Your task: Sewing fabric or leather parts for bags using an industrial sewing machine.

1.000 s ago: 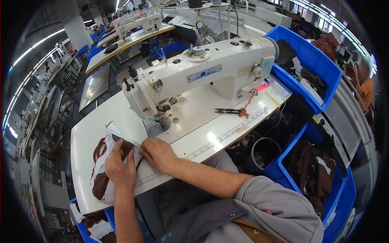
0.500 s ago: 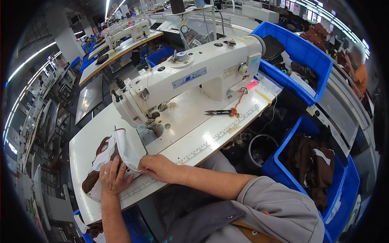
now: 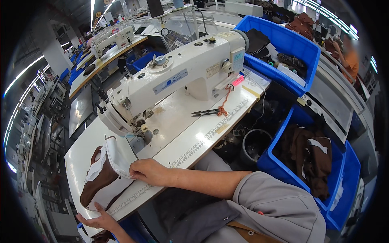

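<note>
A brown and white fabric piece (image 3: pixel 106 178) lies on the left end of the white sewing table (image 3: pixel 172 150), with a dark strap loop at its far left. My right hand (image 3: pixel 149 172) pinches the right edge of this piece between thumb and fingertips. My left hand (image 3: pixel 99 220) is at the piece's near end by the table's front edge, fingers stretched apart, the thumb close to or touching the cloth. Beyond the fabric stands a white sewing machine (image 3: pixel 174 79); its needle area is to the right of the piece.
Black thread snips (image 3: pixel 204 113) with an orange cord (image 3: pixel 223 107) lie on the table below the machine arm. Blue bins (image 3: pixel 279 73) of dark cloth stand at the right. A round grey bin (image 3: pixel 244 156) is under the table. A person in orange (image 3: pixel 351 60) is far right.
My left hand has slid off the middle of the fabric toward the near table edge, its fingers spreading. My right hand keeps its pinch on the edge. The view has shifted slightly.
</note>
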`<control>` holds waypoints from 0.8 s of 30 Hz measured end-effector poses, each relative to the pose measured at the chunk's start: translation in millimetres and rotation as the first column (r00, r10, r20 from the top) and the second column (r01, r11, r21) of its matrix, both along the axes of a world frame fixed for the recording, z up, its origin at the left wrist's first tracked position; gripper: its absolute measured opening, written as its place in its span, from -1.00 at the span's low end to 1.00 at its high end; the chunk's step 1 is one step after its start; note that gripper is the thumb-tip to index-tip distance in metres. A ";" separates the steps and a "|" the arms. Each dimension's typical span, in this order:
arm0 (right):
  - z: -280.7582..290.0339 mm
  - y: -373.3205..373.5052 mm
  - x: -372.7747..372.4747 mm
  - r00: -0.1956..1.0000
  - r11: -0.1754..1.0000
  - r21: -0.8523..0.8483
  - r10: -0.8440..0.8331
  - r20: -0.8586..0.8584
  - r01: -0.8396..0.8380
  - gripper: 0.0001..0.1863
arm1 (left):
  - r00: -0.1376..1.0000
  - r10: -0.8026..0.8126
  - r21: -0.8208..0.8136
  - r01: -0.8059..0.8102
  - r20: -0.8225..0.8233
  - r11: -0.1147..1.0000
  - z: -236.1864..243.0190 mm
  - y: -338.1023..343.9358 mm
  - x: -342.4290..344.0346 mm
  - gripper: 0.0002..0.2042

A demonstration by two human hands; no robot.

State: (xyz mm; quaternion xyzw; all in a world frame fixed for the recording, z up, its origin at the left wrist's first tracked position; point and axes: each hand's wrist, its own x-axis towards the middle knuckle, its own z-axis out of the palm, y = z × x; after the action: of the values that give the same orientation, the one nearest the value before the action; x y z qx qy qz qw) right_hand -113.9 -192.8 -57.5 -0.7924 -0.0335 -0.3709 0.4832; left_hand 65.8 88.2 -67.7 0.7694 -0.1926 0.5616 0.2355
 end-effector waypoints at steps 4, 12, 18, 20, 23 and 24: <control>-1.4 0.7 1.4 0.992 0.997 -0.031 -0.066 0.104 0.070 -0.84 | 0.781 -0.403 -0.328 0.267 -0.476 0.906 -15.8 20.7 1.1 -0.27; 4.0 4.3 -4.8 0.997 0.998 -0.032 -0.049 -0.067 0.047 -0.86 | 0.834 -0.304 0.408 0.503 -0.461 0.762 77.5 -66.7 -40.8 -0.67; 7.7 1.3 -6.8 0.984 0.998 -0.069 -0.021 -0.178 0.009 -0.87 | 0.760 -0.462 0.278 0.616 -0.457 0.737 79.9 -63.7 -41.2 -0.87; 8.9 1.0 -7.4 0.979 0.997 -0.073 -0.020 -0.203 0.005 -0.87 | 0.735 -0.505 0.243 0.646 -0.452 0.723 80.4 -63.3 -41.1 -0.89; 11.0 3.8 -6.5 0.973 1.000 -0.023 0.004 -0.229 -0.009 -0.86 | 0.758 -0.530 0.203 0.627 -0.380 0.752 68.3 -62.5 -37.4 -0.89; 12.1 4.8 -6.8 0.973 0.999 -0.028 0.019 -0.231 -0.026 -0.86 | 0.778 -0.531 0.206 0.611 -0.337 0.764 65.1 -63.8 -36.6 -0.87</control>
State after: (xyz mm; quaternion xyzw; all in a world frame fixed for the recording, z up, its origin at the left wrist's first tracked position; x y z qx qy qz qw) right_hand -120.7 -187.9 -45.5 -0.8370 0.0084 -0.2703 0.4758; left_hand 29.2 24.4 -2.6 0.7659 -0.4711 0.3203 0.2981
